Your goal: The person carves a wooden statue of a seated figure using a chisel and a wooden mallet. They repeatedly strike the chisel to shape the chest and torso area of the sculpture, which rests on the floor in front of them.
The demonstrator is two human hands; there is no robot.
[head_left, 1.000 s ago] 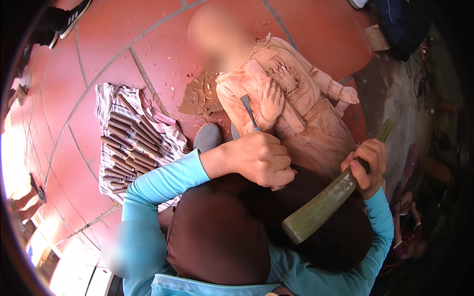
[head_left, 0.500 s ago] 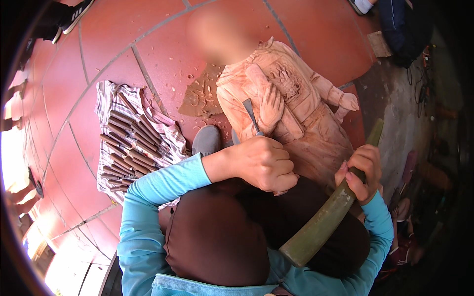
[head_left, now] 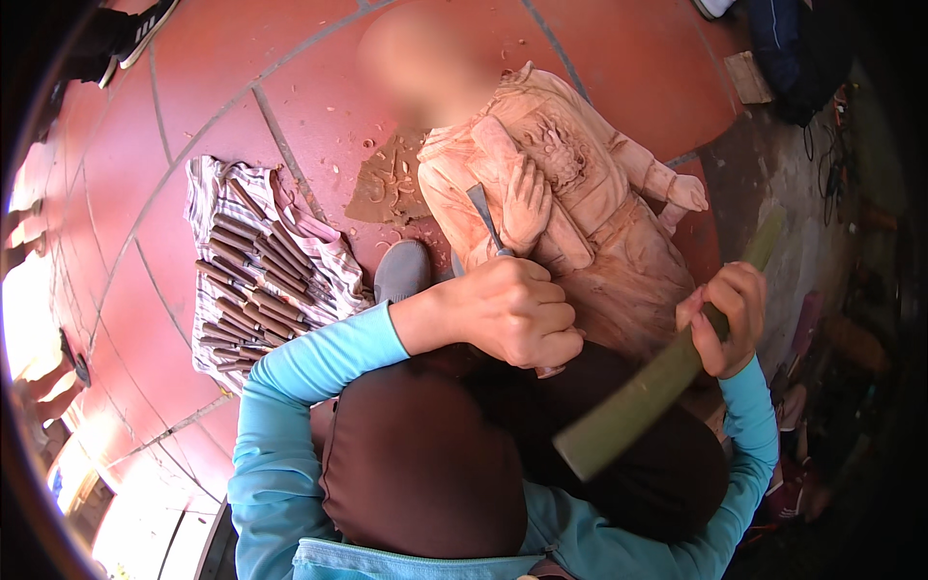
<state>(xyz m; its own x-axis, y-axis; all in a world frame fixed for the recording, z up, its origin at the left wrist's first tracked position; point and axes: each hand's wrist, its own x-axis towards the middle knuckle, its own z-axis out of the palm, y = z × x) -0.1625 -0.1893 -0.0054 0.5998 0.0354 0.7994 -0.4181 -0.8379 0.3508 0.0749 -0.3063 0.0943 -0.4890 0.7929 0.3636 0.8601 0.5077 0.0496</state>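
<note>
My left hand [head_left: 514, 314] is closed round the handle of a chisel [head_left: 491, 224]. Its flared steel blade points away from me, over the side of a carved wooden figure [head_left: 604, 237]; I cannot tell whether the edge touches the wood. The handle's butt shows below my fist. My right hand [head_left: 727, 317] grips a long, tapered green club [head_left: 633, 406] near its narrower part, with the thick end slanting down toward my lap, slightly blurred. The figure lies in front of my knees, with robe folds, a chest ornament and a carved hand holding a flat tablet.
Several wooden-handled carving tools [head_left: 256, 290] lie on a striped cloth [head_left: 203, 203] at the left. A brown flat piece [head_left: 387, 184] with wood shavings rests on the red tiled floor [head_left: 222, 58]. My grey shoe [head_left: 402, 271] stands beside it. A small block [head_left: 747, 77] sits at the far right.
My right hand has moved up and to the right, and the club's thick end has lifted away from my lap. My left hand and the chisel have barely shifted.
</note>
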